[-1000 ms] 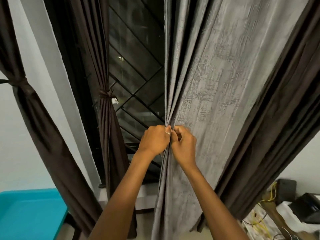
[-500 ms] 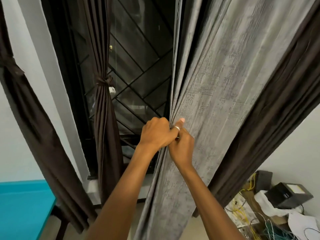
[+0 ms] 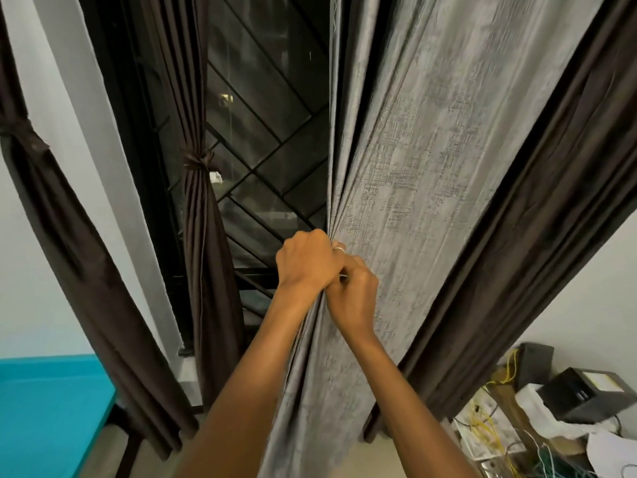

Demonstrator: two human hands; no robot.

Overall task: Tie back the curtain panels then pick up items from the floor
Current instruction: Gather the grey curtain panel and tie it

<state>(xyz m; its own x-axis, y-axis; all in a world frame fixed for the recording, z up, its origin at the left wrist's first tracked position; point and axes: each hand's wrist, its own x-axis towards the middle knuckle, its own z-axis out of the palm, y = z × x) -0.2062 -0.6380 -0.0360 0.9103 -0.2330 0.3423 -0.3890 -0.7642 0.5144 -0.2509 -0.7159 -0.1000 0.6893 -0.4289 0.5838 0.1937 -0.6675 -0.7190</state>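
Note:
A grey textured curtain panel (image 3: 413,174) hangs in the middle, bunched at its left edge. My left hand (image 3: 305,258) grips that gathered edge, a ring on one finger. My right hand (image 3: 355,294) sits just below and right of it, fingers curled into the same folds of grey fabric. A dark brown panel (image 3: 537,236) hangs behind the grey one on the right. Two brown panels are tied back: one at the window (image 3: 200,215) with a knot, one at the far left (image 3: 51,215).
A black window grille (image 3: 262,132) shows between the panels. A teal table (image 3: 48,408) stands at lower left. At lower right the floor holds a black box (image 3: 586,395), papers and tangled yellow and green wires (image 3: 499,436).
My hands have shifted slightly; the right hand slid lower under the left on the gathered grey edge. The view tilted a little, the scene otherwise the same.

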